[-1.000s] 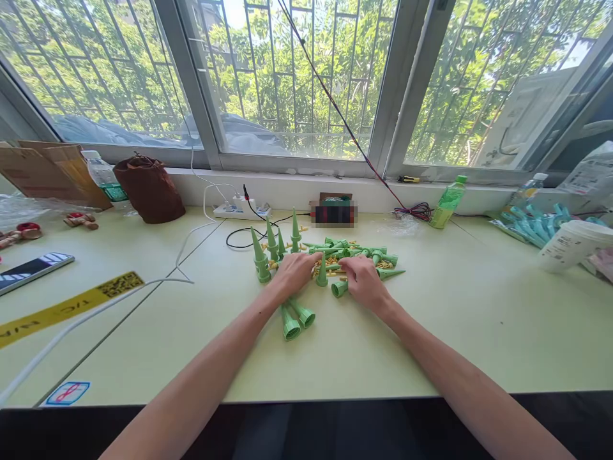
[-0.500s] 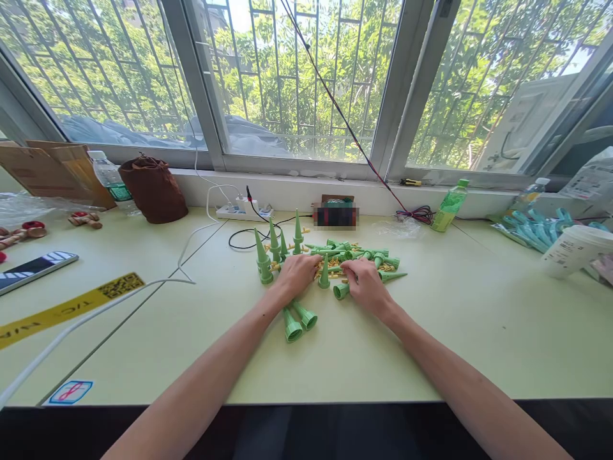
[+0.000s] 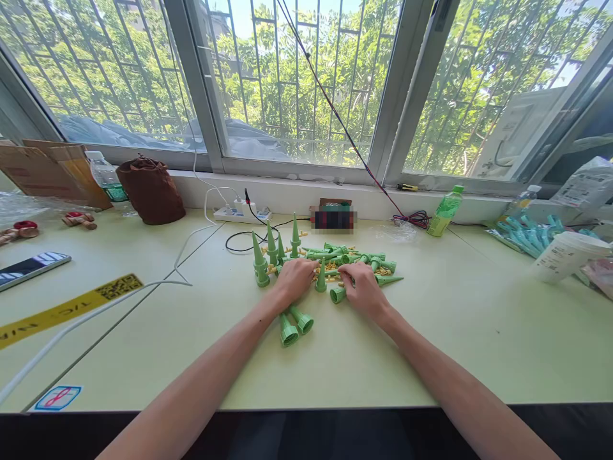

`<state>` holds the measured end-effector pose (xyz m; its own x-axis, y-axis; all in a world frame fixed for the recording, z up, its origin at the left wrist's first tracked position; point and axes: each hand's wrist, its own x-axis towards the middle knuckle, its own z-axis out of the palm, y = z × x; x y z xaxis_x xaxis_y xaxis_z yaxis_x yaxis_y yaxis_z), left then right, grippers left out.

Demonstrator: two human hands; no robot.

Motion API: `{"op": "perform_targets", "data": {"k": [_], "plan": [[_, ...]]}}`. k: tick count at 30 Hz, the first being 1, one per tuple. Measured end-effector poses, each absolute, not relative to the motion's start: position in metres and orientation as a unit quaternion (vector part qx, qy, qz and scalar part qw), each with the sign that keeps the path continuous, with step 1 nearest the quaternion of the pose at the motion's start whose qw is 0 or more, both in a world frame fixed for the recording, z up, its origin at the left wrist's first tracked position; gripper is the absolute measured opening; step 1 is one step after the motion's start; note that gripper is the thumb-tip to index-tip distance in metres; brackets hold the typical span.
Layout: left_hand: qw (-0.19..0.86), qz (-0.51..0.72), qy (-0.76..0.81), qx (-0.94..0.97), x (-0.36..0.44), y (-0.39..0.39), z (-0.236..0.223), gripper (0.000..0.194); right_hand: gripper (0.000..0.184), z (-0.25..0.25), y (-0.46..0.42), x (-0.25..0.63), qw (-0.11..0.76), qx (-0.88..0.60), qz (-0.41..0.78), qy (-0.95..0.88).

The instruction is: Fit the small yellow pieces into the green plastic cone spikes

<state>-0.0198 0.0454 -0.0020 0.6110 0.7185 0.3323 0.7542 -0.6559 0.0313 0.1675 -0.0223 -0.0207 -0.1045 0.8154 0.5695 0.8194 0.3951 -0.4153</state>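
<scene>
Several green plastic watering spikes lie heaped with small yellow valve-like pieces in the middle of the table. My left hand rests at the heap's left side with its fingers curled together; what they hold, if anything, is hidden. Thumb and fingertips of my right hand are pinched over the yellow pieces, on something too small to make out. Between the hands one green spike stands upright. More upright spikes stand left of my left hand. Two spikes lie below it, open ends toward me.
Behind the heap are a power strip and a box with a blurred front. A white cable crosses the left side, near a phone and brown pouch. A green bottle and white cup stand right.
The view has shifted slightly. Both hands stay at the heap, their fingers still closed, with only a slight movement of the right fingertips.
</scene>
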Motion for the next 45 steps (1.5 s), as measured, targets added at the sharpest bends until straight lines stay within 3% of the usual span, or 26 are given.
{"op": "perform_targets", "data": {"k": [16,24,29,34,45], "plan": [[0.039,-0.179,-0.431,-0.884,-0.019,0.044,-0.001,0.019,0.021,-0.022,-0.022,0.169,0.387,-0.548,-0.004,-0.741],[0.028,-0.42,-0.415,-0.807,-0.025,0.037,0.008,0.026,0.018,-0.017,-0.024,0.168,0.441,-0.541,0.011,-0.716],[0.026,-0.483,-0.354,-0.801,-0.021,0.019,0.008,0.026,0.024,-0.006,-0.031,0.163,0.497,-0.534,0.044,-0.683],[0.003,-0.428,-0.257,-0.866,-0.011,0.007,-0.003,0.031,0.026,-0.001,-0.036,0.16,0.512,-0.491,0.092,-0.699],[-0.038,-0.381,-0.225,-0.896,-0.013,0.009,-0.005,0.033,0.019,-0.004,-0.036,0.159,0.515,-0.456,0.1,-0.719]]}}
